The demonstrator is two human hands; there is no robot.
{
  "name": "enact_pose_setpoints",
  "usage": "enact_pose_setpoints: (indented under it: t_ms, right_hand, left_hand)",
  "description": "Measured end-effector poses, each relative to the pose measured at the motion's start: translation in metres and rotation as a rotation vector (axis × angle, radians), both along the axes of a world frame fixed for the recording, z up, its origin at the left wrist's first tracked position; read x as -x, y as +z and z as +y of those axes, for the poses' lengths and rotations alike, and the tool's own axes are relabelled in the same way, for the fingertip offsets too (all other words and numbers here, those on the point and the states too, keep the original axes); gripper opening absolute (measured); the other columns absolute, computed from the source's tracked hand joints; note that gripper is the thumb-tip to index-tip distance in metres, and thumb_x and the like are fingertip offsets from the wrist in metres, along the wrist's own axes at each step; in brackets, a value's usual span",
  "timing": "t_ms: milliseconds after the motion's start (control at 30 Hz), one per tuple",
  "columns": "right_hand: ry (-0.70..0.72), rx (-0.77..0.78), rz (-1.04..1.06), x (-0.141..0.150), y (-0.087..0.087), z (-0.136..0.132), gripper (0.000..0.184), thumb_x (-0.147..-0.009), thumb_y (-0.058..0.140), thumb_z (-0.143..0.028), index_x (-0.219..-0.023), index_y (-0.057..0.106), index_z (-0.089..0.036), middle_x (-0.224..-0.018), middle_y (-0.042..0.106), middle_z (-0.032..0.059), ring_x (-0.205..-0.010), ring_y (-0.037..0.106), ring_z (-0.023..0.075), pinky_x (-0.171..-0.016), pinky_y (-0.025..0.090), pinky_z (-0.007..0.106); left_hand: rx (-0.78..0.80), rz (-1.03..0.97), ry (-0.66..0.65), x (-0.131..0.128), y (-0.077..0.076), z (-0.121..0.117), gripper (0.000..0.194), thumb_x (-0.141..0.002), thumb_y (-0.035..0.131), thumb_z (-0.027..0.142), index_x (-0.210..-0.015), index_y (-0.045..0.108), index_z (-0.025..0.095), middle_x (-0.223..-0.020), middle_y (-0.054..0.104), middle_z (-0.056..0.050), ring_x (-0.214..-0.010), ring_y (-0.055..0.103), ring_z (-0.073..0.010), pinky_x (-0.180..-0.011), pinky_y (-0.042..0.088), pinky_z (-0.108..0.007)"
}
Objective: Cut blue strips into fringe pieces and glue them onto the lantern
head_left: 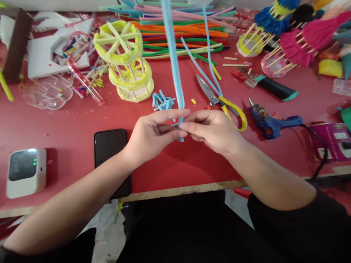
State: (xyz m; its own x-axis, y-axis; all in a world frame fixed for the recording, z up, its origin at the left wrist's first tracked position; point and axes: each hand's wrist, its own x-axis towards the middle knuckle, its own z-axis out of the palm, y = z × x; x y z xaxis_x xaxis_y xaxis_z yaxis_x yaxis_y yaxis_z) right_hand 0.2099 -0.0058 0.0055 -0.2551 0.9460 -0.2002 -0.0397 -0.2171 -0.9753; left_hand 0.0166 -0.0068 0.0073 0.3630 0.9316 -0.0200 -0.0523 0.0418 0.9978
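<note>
blue strips pinched at the near end by left hand + right hand | long axis runs straight-ish away from ya | scissors nearer the right

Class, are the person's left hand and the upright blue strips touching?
Touching. The head view shows the left hand pinching the blue strips near their lower end, with thumb and forefinger across them.

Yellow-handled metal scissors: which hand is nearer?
Right. The right hand is just beside the scissors; the left hand is farther off, to their left.
</note>
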Motion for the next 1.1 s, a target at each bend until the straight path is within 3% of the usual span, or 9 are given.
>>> enact_pose_setpoints:
  t_ms: [67,167,300,500,600,767,1100]
  right_hand:
    - [-0.028,-0.131,-0.074,-0.002,0.001,0.0,0.04,-0.073,0.092,-0.056,-0.086,0.081,-0.021,-0.071,0.068,-0.0002,-0.056,0.052,0.0096,-0.047,0.041,0.025]
    - [-0.019,-0.451,-0.252,-0.005,0.005,-0.001,0.035,-0.073,0.094,-0.05,-0.092,0.079,-0.025,-0.093,0.075,0.0037,-0.079,0.068,0.0181,-0.07,0.061,0.034]
    - [0.046,-0.671,-0.418,-0.006,0.003,-0.004,0.014,-0.083,0.088,-0.033,-0.089,0.076,-0.03,-0.096,0.077,0.0031,-0.088,0.072,0.0224,-0.083,0.065,0.042]
    - [-0.004,-0.668,-0.321,-0.002,-0.006,-0.009,0.018,-0.087,0.084,-0.039,-0.095,0.072,-0.028,-0.097,0.073,0.0039,-0.086,0.072,0.0207,-0.077,0.068,0.039]
    - [-0.014,-0.703,-0.371,-0.002,-0.005,-0.01,0.017,-0.088,0.083,-0.041,-0.093,0.073,-0.029,-0.097,0.075,0.004,-0.089,0.073,0.0221,-0.081,0.067,0.041]
    - [0.017,-0.845,-0.457,-0.004,0.0,-0.011,0.007,-0.091,0.08,-0.031,-0.091,0.073,-0.031,-0.094,0.079,0.003,-0.093,0.075,0.0245,-0.092,0.061,0.047]
    - [0.027,-0.887,-0.571,-0.004,-0.002,-0.01,0.004,-0.093,0.075,-0.033,-0.095,0.073,-0.031,-0.094,0.08,0.0053,-0.094,0.075,0.0273,-0.091,0.061,0.049]
  left_hand:
    - [0.019,-0.016,0.037,0.001,-0.002,0.002,0.041,-0.081,0.088,0.019,-0.121,0.081,0.023,-0.125,0.081,-0.005,-0.094,0.082,-0.0215,-0.089,0.072,-0.035]
    - [0.002,-0.051,0.084,0.003,-0.007,0.005,0.044,-0.081,0.09,0.023,-0.124,0.079,0.027,-0.132,0.078,-0.004,-0.102,0.081,-0.0241,-0.088,0.073,-0.036]
    - [0.002,-0.053,0.074,0.005,-0.01,0.005,0.046,-0.081,0.091,0.025,-0.125,0.079,0.028,-0.137,0.076,-0.004,-0.115,0.079,-0.0289,-0.087,0.073,-0.036]
    - [-0.002,-0.067,0.073,0.003,-0.006,0.001,0.045,-0.082,0.09,0.025,-0.125,0.078,0.027,-0.134,0.077,-0.005,-0.103,0.082,-0.0255,-0.089,0.073,-0.037]
    - [0.025,-0.082,0.073,0.003,-0.004,0.0,0.046,-0.08,0.092,0.026,-0.124,0.079,0.026,-0.135,0.077,-0.006,-0.1,0.082,-0.0252,-0.09,0.073,-0.038]
    - [0.034,-0.108,0.05,0.005,-0.004,0.001,0.047,-0.079,0.093,0.024,-0.124,0.079,0.025,-0.133,0.078,-0.006,-0.095,0.083,-0.023,-0.086,0.073,-0.032]
    - [-0.048,-0.017,0.054,0.006,-0.002,-0.001,0.046,-0.085,0.088,0.025,-0.129,0.076,0.024,-0.137,0.075,-0.008,-0.097,0.083,-0.0238,-0.086,0.073,-0.032]
